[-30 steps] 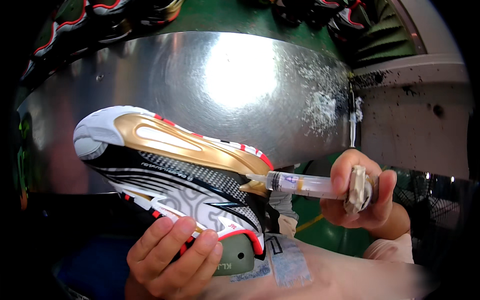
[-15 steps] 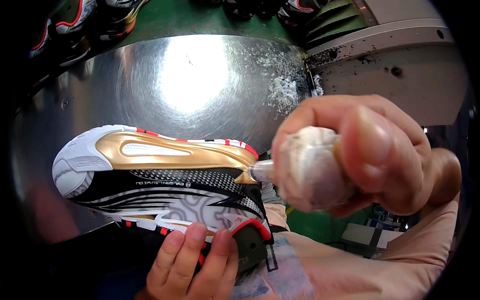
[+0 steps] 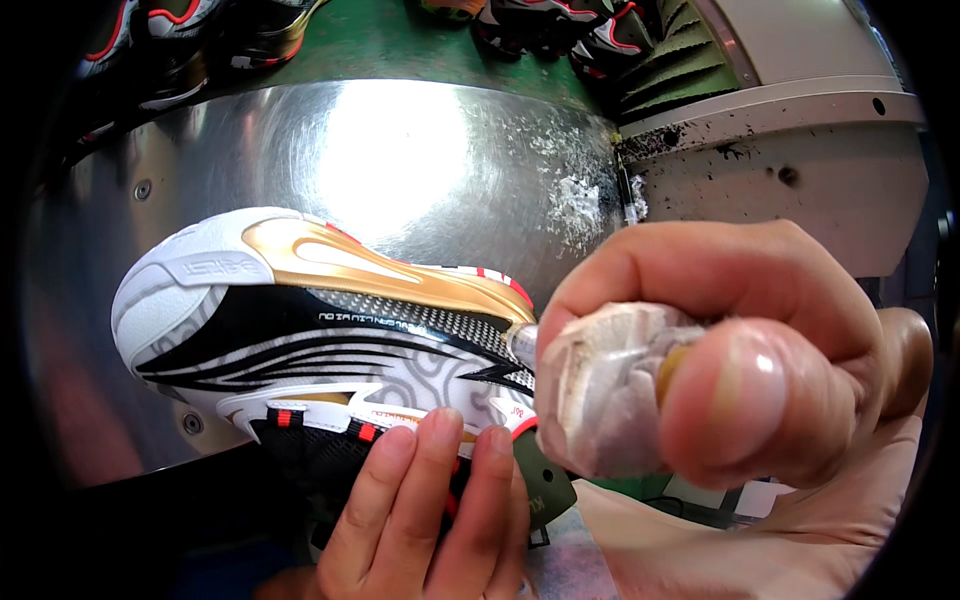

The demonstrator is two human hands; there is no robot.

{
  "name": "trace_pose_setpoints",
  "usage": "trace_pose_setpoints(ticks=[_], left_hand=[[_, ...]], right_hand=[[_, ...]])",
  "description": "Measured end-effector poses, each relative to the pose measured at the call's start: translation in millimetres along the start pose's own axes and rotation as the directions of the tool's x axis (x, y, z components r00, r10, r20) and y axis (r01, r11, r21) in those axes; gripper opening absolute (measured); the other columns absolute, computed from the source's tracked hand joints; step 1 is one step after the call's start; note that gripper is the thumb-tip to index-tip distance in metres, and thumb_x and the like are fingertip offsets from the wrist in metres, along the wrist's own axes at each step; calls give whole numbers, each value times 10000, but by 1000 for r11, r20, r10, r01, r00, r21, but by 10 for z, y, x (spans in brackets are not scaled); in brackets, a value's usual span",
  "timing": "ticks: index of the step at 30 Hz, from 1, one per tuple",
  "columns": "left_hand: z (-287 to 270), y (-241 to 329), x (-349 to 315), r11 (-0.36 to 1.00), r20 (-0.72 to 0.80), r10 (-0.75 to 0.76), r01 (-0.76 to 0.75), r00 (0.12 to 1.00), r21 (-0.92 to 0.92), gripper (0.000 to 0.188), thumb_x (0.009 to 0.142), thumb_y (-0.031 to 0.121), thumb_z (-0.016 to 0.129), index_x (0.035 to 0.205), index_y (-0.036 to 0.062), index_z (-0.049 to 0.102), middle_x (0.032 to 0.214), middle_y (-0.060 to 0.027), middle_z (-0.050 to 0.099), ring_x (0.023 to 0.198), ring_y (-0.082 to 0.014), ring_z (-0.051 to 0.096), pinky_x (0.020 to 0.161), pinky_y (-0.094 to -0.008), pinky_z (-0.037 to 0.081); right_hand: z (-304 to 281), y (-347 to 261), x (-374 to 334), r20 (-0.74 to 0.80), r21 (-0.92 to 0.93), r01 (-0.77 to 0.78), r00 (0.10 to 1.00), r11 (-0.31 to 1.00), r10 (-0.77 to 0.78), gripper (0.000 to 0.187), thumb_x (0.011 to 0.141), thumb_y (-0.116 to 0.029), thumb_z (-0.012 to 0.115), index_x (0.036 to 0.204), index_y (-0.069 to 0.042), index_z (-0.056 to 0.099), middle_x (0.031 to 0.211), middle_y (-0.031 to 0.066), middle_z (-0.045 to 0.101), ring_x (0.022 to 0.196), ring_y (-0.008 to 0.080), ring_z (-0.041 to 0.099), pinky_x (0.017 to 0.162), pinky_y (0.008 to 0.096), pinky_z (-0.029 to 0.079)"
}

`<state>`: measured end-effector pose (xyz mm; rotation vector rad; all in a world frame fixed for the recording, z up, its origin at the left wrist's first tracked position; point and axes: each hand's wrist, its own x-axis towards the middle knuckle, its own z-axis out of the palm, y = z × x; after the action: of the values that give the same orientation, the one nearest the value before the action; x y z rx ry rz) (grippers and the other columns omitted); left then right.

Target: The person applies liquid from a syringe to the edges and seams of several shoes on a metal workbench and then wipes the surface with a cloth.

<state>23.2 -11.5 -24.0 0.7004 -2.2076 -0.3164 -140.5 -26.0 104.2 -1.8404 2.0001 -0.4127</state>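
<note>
A white, black and gold sneaker [image 3: 300, 345] lies on its side in front of me, its toe to the left. My left hand [image 3: 430, 510] is closed on its near side, by the lace area and olive tongue tab [image 3: 542, 478], with the fingertips on the upper. In my closed right hand [image 3: 800, 330] is a tool with a thick, tape-wrapped handle [image 3: 620, 400], its butt end facing up. The tool's pale, narrow tip [image 3: 522, 345] is at the heel end of the gold midsole. My right fist hides part of the heel.
Beneath the sneaker is a shiny metal plate [image 3: 240, 150] with screws. White residue [image 3: 575, 205] and a black pen-like item [image 3: 626, 185] are at its right edge. Beyond it, more sneakers [image 3: 180, 60] stand on a green surface [image 3: 400, 50]. A beige machine housing [image 3: 790, 220] borders the right.
The sneaker has rolled, showing more of its upper and laces and less of the gold midsole. Both hands appear lower and further right, and the camera view has shifted a little.
</note>
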Motion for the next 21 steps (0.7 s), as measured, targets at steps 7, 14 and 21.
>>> trace_pose_setpoints(ticks=[7,14,21], left_hand=[[-90,13,229,999,47,-35,36,998,-27,156,856,74,548,917,10,676,1004,-140,677,952,-348,669,853,-438,544],[-74,30,275,997,123,-46,38,991,65,136,805,148,642,908,61,657,993,-129,675,952,-353,664,836,-493,546],[-220,91,654,995,284,-72,47,956,93,160,841,87,539,946,6,629,984,-163,679,937,-356,669,799,-445,550]], right_hand=[[-151,348,-118,130,246,76,985,966,-110,647,854,-575,535,1055,38,571,829,76,633,699,104,590,622,228,476],[-367,788,105,522,623,-329,851,709,-64,725,860,-633,524,1107,48,519,866,74,613,734,101,578,637,233,468],[-99,1468,-47,423,860,-317,881,399,-213,737,880,-693,387,1098,5,475,720,29,516,532,62,439,468,204,330]])
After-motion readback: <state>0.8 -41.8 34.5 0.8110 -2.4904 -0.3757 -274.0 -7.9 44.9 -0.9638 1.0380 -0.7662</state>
